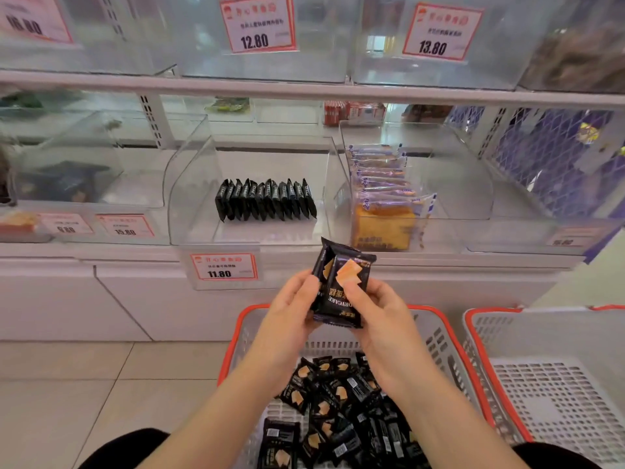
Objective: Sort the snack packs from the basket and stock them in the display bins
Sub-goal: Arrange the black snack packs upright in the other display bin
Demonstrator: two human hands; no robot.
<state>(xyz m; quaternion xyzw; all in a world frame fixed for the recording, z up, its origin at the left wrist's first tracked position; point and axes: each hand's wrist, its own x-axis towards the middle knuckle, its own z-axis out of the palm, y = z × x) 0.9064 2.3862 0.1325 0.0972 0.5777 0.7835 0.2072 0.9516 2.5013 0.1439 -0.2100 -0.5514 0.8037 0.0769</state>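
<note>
Between both hands I hold a small stack of black snack packs with an orange cracker picture, above the basket. My left hand grips the stack's left side; my right hand pinches its right side with the thumb on the front pack. Below them a grey basket with an orange rim holds several more black packs. In the clear middle display bin a row of black packs stands upright on edge.
The clear bin to the right holds a row of purple-wrapped cake packs. A second grey basket stands on the floor at right. Price tags hang on the shelf fronts, one marked 11.80. Upper-shelf bins stand above.
</note>
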